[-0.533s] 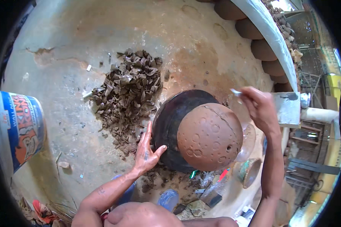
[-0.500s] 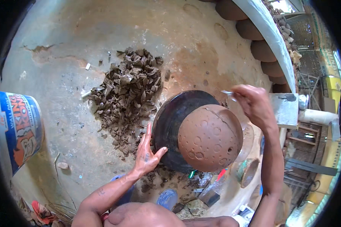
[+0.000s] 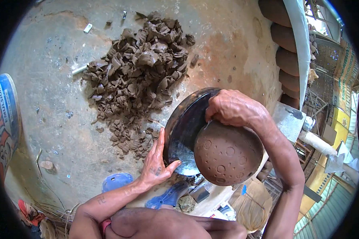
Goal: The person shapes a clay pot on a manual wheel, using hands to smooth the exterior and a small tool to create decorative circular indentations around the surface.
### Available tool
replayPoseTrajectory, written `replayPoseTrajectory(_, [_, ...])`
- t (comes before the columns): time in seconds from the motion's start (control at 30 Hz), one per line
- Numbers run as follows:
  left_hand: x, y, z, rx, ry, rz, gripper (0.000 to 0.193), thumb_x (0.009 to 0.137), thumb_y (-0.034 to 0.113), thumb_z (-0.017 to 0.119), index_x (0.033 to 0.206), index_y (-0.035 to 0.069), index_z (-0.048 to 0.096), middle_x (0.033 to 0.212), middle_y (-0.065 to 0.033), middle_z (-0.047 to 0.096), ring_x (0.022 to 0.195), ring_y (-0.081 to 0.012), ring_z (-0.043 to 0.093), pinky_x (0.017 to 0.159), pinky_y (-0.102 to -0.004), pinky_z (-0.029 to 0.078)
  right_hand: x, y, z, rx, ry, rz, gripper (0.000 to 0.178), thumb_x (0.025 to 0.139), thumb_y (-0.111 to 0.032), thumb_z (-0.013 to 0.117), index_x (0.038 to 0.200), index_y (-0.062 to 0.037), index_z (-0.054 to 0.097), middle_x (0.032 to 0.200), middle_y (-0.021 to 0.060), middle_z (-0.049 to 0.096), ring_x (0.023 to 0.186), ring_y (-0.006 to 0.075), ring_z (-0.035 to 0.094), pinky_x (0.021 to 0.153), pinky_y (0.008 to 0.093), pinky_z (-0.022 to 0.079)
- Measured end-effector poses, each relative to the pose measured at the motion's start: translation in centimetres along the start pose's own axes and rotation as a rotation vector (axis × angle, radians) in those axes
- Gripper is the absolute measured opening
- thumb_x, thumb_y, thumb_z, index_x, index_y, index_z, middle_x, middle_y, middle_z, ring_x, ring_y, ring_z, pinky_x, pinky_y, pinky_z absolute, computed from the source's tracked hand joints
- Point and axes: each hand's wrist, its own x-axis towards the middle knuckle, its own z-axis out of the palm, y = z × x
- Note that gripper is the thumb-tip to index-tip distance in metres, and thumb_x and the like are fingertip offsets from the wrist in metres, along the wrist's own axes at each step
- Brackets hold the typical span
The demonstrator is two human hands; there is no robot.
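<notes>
Bracing the black basin (image 3: 184, 137) with our spread left hand (image 3: 153, 165) at eight o'clock, we should lightly guide the half-hidden tool (image 3: 207, 126) pinched in our right hand (image 3: 236, 107) against the ring-marked clay dome (image 3: 229, 154) at four o'clock.

The dome (image 3: 228, 156) is brown with rings, the disc (image 3: 182, 137) black, the scraps (image 3: 145, 63) grey-brown.

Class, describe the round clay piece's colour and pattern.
The round clay piece is brown with ring marks and small pits, best seen in the head view.

Grey-brown floor (image 3: 68, 97) under a heap of flakes (image 3: 141, 65) (dark, jagged), a small stone (image 3: 47, 165).
</notes>
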Motion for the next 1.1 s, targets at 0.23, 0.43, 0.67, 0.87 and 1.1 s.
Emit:
replayPoseTrajectory(0.23, [0.5,0.3,0.2,-0.055,-0.023,-0.06,0.132,0.083,0.017,0.096,0.178,-0.001,0.006,0.174,-0.0364,0.034,0.162,-0.0472,0.039,0.132,-0.0495,0.034,-4.2,0.5,-1.2,0.054,0.091,-0.032,0.022,0.091,-0.007,0.075,0.108,-0.0156,0.086,0.099,0.0115,0.076,0.098,0.0363,0.075,0.084,0.0478,0.059])
replayPoseTrajectory(0.43, [0.7,0.3,0.3,-0.014,0.003,-0.018,0.133,0.082,0.016,0.097,0.178,0.0,0.008,0.176,-0.0325,0.035,0.163,-0.0442,0.039,0.133,-0.0491,0.034,-10.9,0.0,1.2,0.076,0.377,-0.09,0.03,0.08,-0.002,0.073,0.105,-0.0134,0.085,0.098,0.0093,0.073,0.1,0.0347,0.072,0.083,0.0473,0.061])
replayPoseTrajectory(0.67, [0.8,0.6,-0.2,0.063,0.024,0.023,0.125,0.084,0.016,0.093,0.178,-0.002,0.012,0.157,-0.0326,0.054,0.139,-0.0465,0.059,0.121,-0.0499,0.047,-16.9,-1.8,4.6,0.087,0.632,0.007,0.031,0.074,-0.002,0.075,0.102,-0.011,0.085,0.095,0.006,0.075,0.087,0.0276,0.069,0.071,0.0434,0.058])
replayPoseTrajectory(0.87, [0.8,1.4,-0.3,0.396,0.15,0.17,0.118,0.085,0.03,0.093,0.176,-0.001,0.024,0.169,-0.0312,0.04,0.153,-0.0508,0.044,0.126,-0.059,0.04,-12.0,-0.2,2.8,-0.003,0.789,0.012,0.022,0.082,-0.004,0.075,0.101,-0.0089,0.085,0.094,0.0104,0.075,0.085,0.0341,0.071,0.075,0.0473,0.06])
replayPoseTrajectory(1.1, [1.7,5.8,5.4,0.158,0.059,0.74,0.098,0.086,0.064,0.088,0.171,0.038,0.046,0.182,-0.0203,0.028,0.166,-0.0585,0.02,0.132,-0.0742,0.017,-3.0,1.6,2.2,0.081,0.227,-0.004,0.016,0.089,-0.006,0.073,0.102,-0.0049,0.082,0.096,0.018,0.076,0.095,0.0411,0.074,0.086,0.0504,0.058])
